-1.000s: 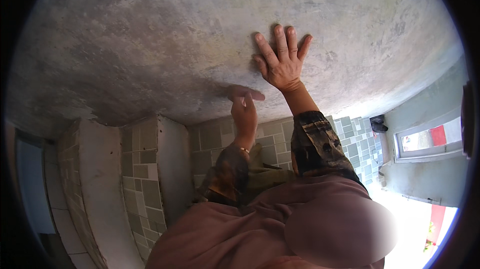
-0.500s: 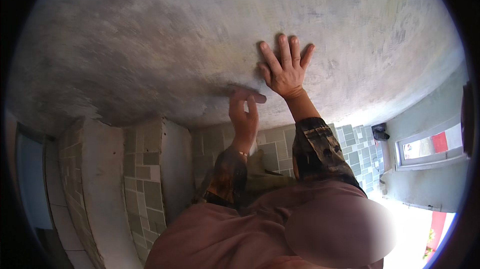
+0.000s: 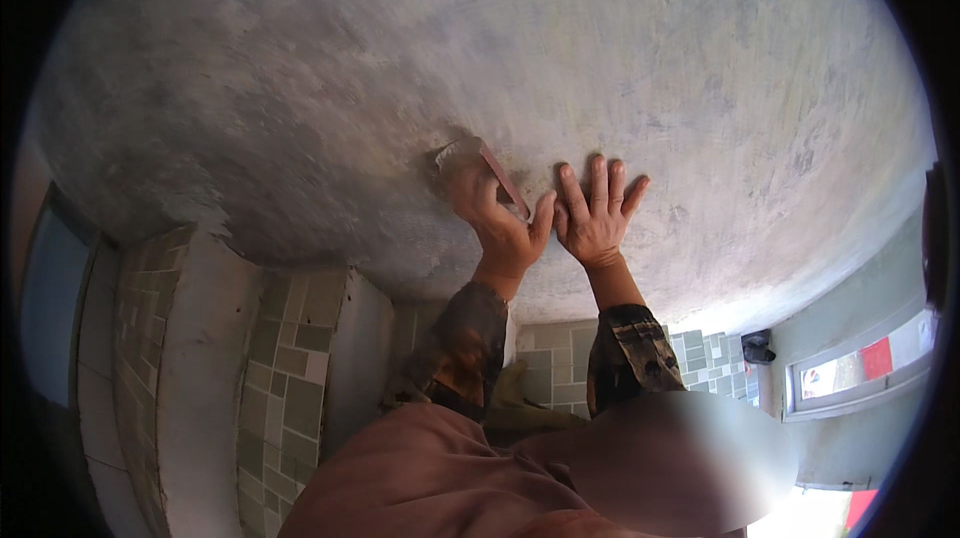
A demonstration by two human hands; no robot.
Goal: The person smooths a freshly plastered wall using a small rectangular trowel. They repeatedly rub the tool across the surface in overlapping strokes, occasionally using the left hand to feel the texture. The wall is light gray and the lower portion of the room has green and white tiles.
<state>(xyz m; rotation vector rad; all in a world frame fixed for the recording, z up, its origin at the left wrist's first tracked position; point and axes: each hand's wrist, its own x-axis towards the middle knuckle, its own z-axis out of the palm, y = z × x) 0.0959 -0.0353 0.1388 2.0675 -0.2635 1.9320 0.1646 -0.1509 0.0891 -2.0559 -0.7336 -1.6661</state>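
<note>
Fingers (image 3: pixel 468 186) of the left hand (image 3: pixel 497 228) curl round a flat reddish-brown tool (image 3: pixel 503 178), pinching it up against the mottled grey wall (image 3: pixel 350 48), though their tips are blurred. That tool slants down to the right, its end near the left thumb, a pale ragged edge showing at its far side. And here's the right hand (image 3: pixel 593 228), bare, palm to the wall, fingers fanned, the little one angled widest! The two thumbs sit just beside each other; whether they touch, I can't tell. Back along the wrists, both arms run into dark patterned sleeves (image 3: pixel 632 350), then a mauve garment (image 3: pixel 420 468) across the bottom. Out to the left, tiled steps (image 3: pixel 300 363) in grey-green and cream, with a bluish panel (image 3: pixel 50 308) at the rim. Over on the right, a pale-framed window (image 3: pixel 860 368) with red showing through, and a small dark object (image 3: pixel 758 348) near it.
</note>
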